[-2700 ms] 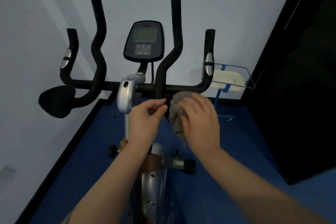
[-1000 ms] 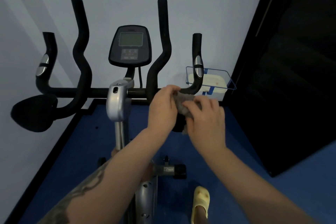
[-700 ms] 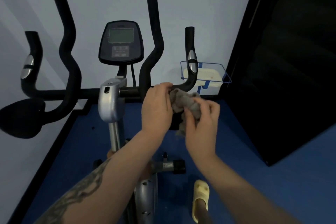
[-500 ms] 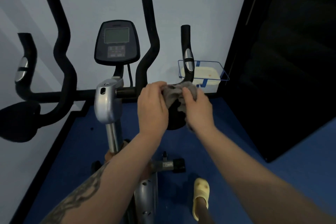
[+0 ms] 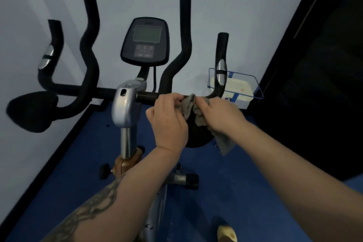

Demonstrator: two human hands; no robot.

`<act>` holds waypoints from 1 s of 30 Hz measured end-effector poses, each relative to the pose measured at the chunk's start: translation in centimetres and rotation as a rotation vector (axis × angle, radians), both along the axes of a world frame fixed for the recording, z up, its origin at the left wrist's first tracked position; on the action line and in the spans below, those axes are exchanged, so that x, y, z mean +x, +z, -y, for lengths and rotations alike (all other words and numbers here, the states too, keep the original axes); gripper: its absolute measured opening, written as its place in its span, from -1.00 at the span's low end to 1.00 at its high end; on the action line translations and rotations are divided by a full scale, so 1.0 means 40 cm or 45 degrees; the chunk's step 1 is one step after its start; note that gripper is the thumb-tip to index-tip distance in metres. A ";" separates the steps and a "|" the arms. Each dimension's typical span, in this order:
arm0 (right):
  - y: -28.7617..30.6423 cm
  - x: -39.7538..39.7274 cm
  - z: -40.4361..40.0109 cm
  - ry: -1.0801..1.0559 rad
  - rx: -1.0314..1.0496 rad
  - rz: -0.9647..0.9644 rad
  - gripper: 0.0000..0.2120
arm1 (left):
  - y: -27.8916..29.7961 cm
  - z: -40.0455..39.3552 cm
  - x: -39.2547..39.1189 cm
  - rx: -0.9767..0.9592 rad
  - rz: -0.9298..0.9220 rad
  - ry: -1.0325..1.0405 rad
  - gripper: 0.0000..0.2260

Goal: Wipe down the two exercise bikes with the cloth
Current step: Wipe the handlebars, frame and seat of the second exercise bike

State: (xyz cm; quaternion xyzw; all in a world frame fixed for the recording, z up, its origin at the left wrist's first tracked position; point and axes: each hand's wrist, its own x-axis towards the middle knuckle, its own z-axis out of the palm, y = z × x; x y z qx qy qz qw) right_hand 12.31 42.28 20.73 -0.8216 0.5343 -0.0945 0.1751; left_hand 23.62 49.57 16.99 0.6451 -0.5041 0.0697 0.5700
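A person's two hands work a grey cloth [image 5: 191,108] at the handlebar [image 5: 149,96] of an exercise bike [image 5: 127,108] standing on a blue floor [image 5: 245,192] against a pale wall [image 5: 225,6]. The left hand [image 5: 167,122] pinches the cloth's upper left edge between curled fingers and thumb, just in front of the horizontal bar. The right hand [image 5: 220,116] grips the other side of the cloth with its fingers curled round the bunched fabric, so that the cloth is gathered between the two hands and drapes over the black elbow pad [image 5: 196,137] below them. A loose corner of the cloth hangs down beneath the right wrist. Above the hands rise the black grips of the handlebar and the console [image 5: 146,42] with its grey screen. A second black pad [image 5: 32,111] sits at the far left end of the bar. Behind the right grip a blue wire basket [image 5: 253,84] holds a pale container [image 5: 237,88]. A yellow shoe [image 5: 226,234] shows at the bottom edge. The left forearm bears a dark tattoo [image 5: 86,214].
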 end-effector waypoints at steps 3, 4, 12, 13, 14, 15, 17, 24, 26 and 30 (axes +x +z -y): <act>0.034 0.074 0.038 0.119 -0.043 -0.152 -0.36 | -0.005 0.001 -0.006 -0.061 -0.048 0.096 -0.75; 0.030 0.081 0.027 0.170 -0.117 -0.103 -0.41 | -0.006 0.001 -0.007 -0.069 -0.079 0.140 -0.77; 0.055 0.057 0.054 0.547 0.126 0.180 -0.74 | -0.016 -0.002 -0.025 -0.035 -0.171 0.424 -0.84; 0.065 0.091 0.044 0.609 0.138 0.187 -0.78 | -0.013 -0.003 -0.031 -0.025 -0.227 0.462 -0.85; 0.065 0.119 0.029 0.670 0.148 0.209 -0.78 | -0.007 -0.005 -0.039 -0.020 -0.295 0.511 -0.85; 0.059 0.135 0.015 0.714 0.149 0.228 -0.75 | 0.002 -0.007 -0.044 -0.014 -0.354 0.561 -0.85; 0.055 0.118 0.001 0.719 0.204 0.291 -0.61 | 0.008 -0.016 -0.053 0.012 -0.376 0.593 -0.92; 0.084 0.119 0.062 1.005 0.392 0.365 -0.91 | -0.016 -0.111 -0.077 0.013 -0.556 0.412 -0.89; 0.071 0.127 0.037 1.131 0.317 0.366 -0.94 | -0.013 -0.115 -0.090 -0.004 -0.697 0.399 -0.93; 0.052 0.087 0.064 1.182 0.379 0.442 -0.84 | -0.007 -0.124 -0.108 0.007 -0.733 0.378 -0.91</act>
